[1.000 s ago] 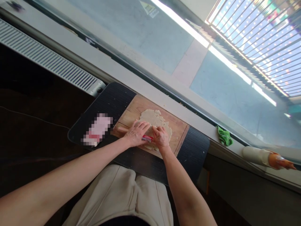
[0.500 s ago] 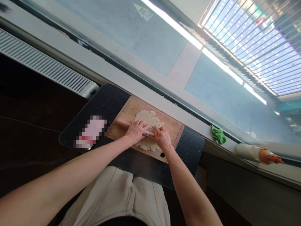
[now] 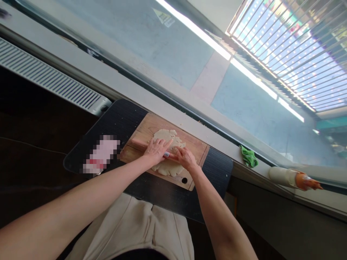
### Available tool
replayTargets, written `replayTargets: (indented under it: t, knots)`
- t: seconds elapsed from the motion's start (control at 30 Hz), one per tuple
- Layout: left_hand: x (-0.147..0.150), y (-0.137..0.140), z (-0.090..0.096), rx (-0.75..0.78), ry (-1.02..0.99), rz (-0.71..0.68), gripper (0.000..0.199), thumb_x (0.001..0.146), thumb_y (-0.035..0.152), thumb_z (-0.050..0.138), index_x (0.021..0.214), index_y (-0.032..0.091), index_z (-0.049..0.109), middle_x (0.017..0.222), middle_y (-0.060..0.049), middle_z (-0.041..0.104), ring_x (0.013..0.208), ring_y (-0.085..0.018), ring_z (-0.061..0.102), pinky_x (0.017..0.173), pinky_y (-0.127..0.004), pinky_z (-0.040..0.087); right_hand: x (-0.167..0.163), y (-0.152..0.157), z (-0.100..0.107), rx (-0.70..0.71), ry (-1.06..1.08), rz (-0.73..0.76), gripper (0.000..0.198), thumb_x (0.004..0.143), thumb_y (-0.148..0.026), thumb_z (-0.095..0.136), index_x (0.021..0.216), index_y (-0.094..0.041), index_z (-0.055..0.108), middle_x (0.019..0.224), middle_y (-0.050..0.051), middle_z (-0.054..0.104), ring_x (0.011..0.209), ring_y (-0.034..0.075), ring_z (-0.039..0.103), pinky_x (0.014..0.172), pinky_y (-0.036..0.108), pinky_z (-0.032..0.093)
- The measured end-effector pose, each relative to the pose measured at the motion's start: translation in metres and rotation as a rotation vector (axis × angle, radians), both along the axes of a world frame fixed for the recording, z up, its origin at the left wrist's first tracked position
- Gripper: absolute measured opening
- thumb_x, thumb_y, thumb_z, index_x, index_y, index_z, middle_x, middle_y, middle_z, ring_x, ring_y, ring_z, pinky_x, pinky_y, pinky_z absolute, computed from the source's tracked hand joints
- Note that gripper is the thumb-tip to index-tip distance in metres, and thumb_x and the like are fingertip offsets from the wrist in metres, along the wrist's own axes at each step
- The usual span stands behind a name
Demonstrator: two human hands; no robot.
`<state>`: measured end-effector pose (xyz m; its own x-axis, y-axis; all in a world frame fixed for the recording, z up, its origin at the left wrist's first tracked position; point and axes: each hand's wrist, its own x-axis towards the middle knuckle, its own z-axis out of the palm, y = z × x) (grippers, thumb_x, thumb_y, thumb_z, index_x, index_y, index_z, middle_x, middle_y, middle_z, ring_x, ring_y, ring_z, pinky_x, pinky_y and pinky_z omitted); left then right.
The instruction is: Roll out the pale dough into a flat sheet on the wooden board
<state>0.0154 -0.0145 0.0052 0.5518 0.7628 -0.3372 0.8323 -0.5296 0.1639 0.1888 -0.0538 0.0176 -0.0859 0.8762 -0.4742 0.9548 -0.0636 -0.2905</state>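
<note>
A light wooden rolling pin (image 3: 139, 143) lies across a flattened sheet of pale dough (image 3: 166, 168) with ragged, cracked edges. My left hand (image 3: 156, 151) is on the pin left of its small label, fingers over the top and thumb stretched to the right. On the other side of the label, my right hand (image 3: 185, 157) grips the pin with curled fingers; its right end is hidden beneath that hand. The dough shows both beyond and nearer than the pin. Under it is a wooden cutting board (image 3: 199, 142) with a round hole in its near right corner.
The board sits on a dark table (image 3: 219, 169) against a window sill (image 3: 173, 113). A pixelated pinkish item (image 3: 104, 153) lies on the table's left. A green cloth (image 3: 248, 156) and a whitish bottle with an orange top (image 3: 294, 177) rest on the sill. A radiator (image 3: 54, 76) is at left.
The view has shifted slightly, so the board appears a little lower and further left. My right hand has turned slightly on the rolling pin. Both hands stay on it.
</note>
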Motion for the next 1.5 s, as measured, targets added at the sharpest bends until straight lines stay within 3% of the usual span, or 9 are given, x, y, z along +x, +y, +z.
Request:
replayTargets:
  t: [0.17,0.4,0.73,0.97,1.1,1.3,1.5]
  knots:
    - [0.006,0.008,0.002,-0.068,0.055,0.0,0.086,0.068,0.042,0.072,0.142,0.031,0.031,0.123,-0.012,0.05,0.113,-0.03,0.041,0.094,-0.045,0.03,0.007,0.041,0.004,0.036,-0.068,0.063,0.046,0.095,-0.027,0.035,0.141,-0.033,0.034,0.113,0.004,0.06,0.106,0.019,0.055,0.086,0.028,0.042]
    - [0.015,0.019,-0.008,-0.165,0.072,0.088,0.12,0.055,0.039,0.08,0.149,0.018,0.007,0.129,-0.017,0.046,0.117,-0.033,0.039,0.099,-0.05,0.026,-0.004,0.074,0.002,-0.097,-0.187,0.079,0.055,0.094,-0.021,0.032,0.144,-0.042,0.02,0.118,0.003,0.058,0.104,0.02,0.06,0.077,0.029,0.045]
    - [0.014,0.023,-0.004,-0.19,0.036,0.089,0.115,0.058,0.036,0.081,0.148,0.024,0.01,0.133,-0.015,0.046,0.12,-0.033,0.04,0.101,-0.051,0.027,-0.009,0.054,0.013,-0.064,-0.352,0.157,0.061,0.092,-0.012,0.035,0.146,-0.035,0.019,0.116,0.009,0.059,0.103,0.02,0.059,0.081,0.031,0.044]
    - [0.016,0.024,-0.002,-0.181,0.052,0.088,0.112,0.057,0.036,0.08,0.147,0.022,0.015,0.13,-0.015,0.047,0.118,-0.033,0.04,0.1,-0.052,0.028,0.008,0.069,0.014,-0.069,-0.191,0.17,0.049,0.096,-0.024,0.032,0.141,-0.043,0.03,0.112,0.003,0.059,0.102,0.019,0.059,0.077,0.027,0.045]
    - [0.016,0.024,-0.002,-0.198,0.042,0.092,0.113,0.058,0.036,0.081,0.147,0.023,0.014,0.131,-0.016,0.047,0.119,-0.033,0.04,0.102,-0.052,0.026,-0.001,0.066,0.009,-0.05,-0.172,0.169,0.052,0.096,-0.023,0.03,0.144,-0.041,0.024,0.109,0.004,0.058,0.102,0.02,0.057,0.077,0.028,0.046]
    - [0.017,0.024,-0.006,-0.208,0.04,0.106,0.114,0.057,0.036,0.082,0.147,0.024,0.013,0.134,-0.016,0.045,0.122,-0.033,0.038,0.104,-0.052,0.023,-0.021,0.055,0.008,-0.007,-0.235,0.099,0.051,0.095,-0.023,0.033,0.144,-0.034,0.026,0.118,0.01,0.054,0.109,0.024,0.05,0.081,0.033,0.045]
    - [0.019,0.022,-0.006,-0.179,0.051,0.1,0.114,0.053,0.035,0.083,0.145,0.02,0.017,0.129,-0.016,0.048,0.118,-0.032,0.04,0.101,-0.051,0.026,-0.004,0.053,0.017,-0.034,-0.154,0.091,0.049,0.094,-0.018,0.03,0.142,-0.029,0.029,0.116,0.007,0.056,0.105,0.021,0.053,0.082,0.032,0.044]
